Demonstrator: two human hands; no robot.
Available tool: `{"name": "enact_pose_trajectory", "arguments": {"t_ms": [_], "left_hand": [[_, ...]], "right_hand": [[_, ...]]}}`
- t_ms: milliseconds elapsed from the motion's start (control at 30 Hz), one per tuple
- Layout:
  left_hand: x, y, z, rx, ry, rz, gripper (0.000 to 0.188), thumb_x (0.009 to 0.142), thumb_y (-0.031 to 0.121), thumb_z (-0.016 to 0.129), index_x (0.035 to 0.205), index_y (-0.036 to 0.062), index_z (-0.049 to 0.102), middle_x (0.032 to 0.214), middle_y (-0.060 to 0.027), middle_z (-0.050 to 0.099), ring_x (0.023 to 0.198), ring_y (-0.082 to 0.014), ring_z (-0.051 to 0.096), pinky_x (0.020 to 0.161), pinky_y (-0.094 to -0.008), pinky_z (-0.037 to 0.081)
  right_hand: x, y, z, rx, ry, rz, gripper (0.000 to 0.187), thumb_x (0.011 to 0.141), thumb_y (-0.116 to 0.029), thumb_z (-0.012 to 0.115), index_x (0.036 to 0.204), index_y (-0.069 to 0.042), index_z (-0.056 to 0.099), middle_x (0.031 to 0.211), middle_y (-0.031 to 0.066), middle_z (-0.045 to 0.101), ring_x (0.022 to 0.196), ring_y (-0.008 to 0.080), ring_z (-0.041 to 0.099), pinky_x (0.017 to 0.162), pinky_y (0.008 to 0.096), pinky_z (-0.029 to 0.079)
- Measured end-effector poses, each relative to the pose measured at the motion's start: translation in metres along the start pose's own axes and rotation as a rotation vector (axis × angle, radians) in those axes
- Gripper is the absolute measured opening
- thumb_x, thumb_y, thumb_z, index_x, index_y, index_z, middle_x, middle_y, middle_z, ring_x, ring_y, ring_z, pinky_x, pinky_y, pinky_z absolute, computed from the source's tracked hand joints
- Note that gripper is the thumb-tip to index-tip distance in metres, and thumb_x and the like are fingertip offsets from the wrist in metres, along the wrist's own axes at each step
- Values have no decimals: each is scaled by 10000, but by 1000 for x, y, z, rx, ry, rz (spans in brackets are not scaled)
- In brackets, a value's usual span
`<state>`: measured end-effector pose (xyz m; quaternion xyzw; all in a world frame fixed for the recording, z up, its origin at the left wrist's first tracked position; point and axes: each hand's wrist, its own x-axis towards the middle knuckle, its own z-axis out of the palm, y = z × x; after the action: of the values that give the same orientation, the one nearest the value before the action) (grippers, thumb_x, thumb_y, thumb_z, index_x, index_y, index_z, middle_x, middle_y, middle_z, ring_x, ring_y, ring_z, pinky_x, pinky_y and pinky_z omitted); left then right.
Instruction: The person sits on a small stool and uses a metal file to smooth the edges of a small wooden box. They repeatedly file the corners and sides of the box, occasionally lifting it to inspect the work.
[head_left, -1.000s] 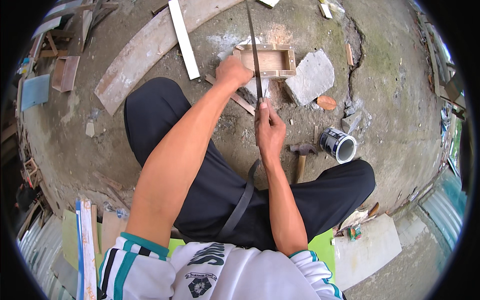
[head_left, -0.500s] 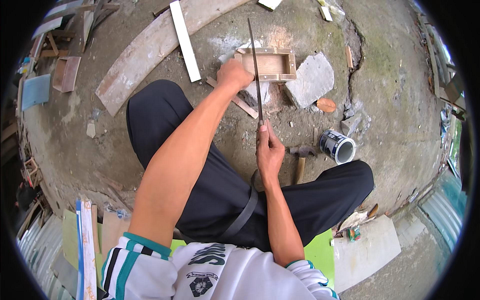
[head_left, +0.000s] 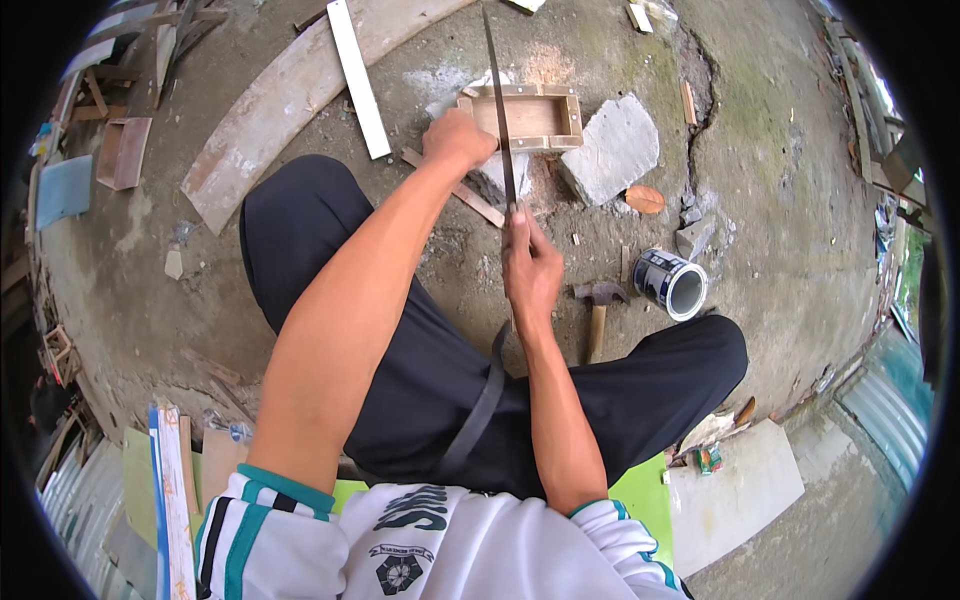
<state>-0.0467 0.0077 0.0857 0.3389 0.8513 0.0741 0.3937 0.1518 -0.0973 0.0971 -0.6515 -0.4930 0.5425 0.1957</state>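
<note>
My left hand [head_left: 458, 138] is closed on the left end of a small open wooden box [head_left: 550, 144], which has nail heads or dots along its rim. The box is propped on broken concrete pieces. In my right hand [head_left: 531, 262] is a long, thin, dark saw [head_left: 499, 100], seen nearly edge-on. Its blade points away from me and crosses the box near its left end. My right fingers wrap the near end of the saw and hide its handle. Whether the teeth touch the wood, I cannot tell.
A grey concrete slab [head_left: 615, 150] supports the box's right side. Nearer me lie a hammer [head_left: 598, 310] and a tipped paint can [head_left: 672, 285]. A white strip [head_left: 358, 80] and a long curved-looking board [head_left: 255, 125] lie at the left. A crack [head_left: 703, 110] runs through the ground.
My right hand has moved forward, away from me, pushing the saw across the box. My left hand stays on the box. The whole view has shifted slightly.
</note>
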Motion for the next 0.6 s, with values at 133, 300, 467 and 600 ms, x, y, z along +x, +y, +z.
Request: {"name": "enact_pose_trajectory", "arguments": {"t_ms": [133, 300, 467, 600], "left_hand": [[-7, -1, 1, -42, 37, -26, 331, 774, 186, 731, 993, -59, 761, 1129, -266, 737, 1113, -385, 712, 956, -424, 561], [-3, -3, 1, -17, 23, 2, 317, 768, 178, 735, 983, -53, 764, 1109, -263, 742, 1099, -390, 716, 951, -417, 562], [-3, -4, 4, -35, 52, -18, 301, 766, 169, 729, 969, -50, 767, 1087, -265, 744, 1093, -390, 719, 942, -418, 566], [-4, -4, 1, -40, 23, -29, 297, 776, 154, 716, 987, -50, 765, 1106, -264, 742, 1103, -391, 715, 950, -422, 563]], "right_hand": [[-15, 22, 0, -45, 62, -114, 485, 1076, -420, 568, 1264, 8, 698, 814, 24, 556, 762, 87, 492, 657, 272, 393], [5, -13, 4, -65, 6, -103, 517, 1084, -429, 548, 1413, -37, 617, 691, -29, 487, 633, 84, 423, 570, 280, 387], [-19, 29, -4, -137, 108, -253, 542, 1064, -421, 588, 1404, 1, 616, 875, 84, 705, 824, 117, 599, 793, 317, 520], [-1, -2, 4, -58, 38, -99, 521, 1064, -397, 591, 1397, 3, 621, 1062, 158, 719, 997, 189, 643, 912, 332, 511]]}}
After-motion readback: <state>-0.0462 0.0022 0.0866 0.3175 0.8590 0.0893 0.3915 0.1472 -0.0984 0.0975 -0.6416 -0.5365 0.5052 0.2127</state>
